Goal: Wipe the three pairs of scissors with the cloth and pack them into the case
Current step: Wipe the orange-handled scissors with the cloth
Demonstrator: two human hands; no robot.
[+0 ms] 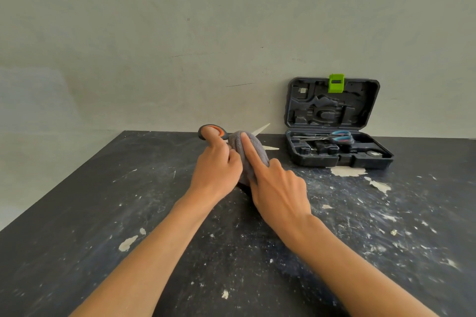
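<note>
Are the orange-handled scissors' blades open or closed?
Open: the orange-handled scissors show two pale blade tips splayed apart beyond the cloth.

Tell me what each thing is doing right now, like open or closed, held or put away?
Case: open, lid leaning against the wall.
Green latch: up on the lid's top edge.
Blue scissors: closed, lying in the case.
Orange scissors: blades open, held above the table.
Cloth: wrapped around the orange scissors.
Left hand: grips the orange scissors' handle.
Right hand: holds the cloth.
Table: scratched and paint-flecked.
</note>
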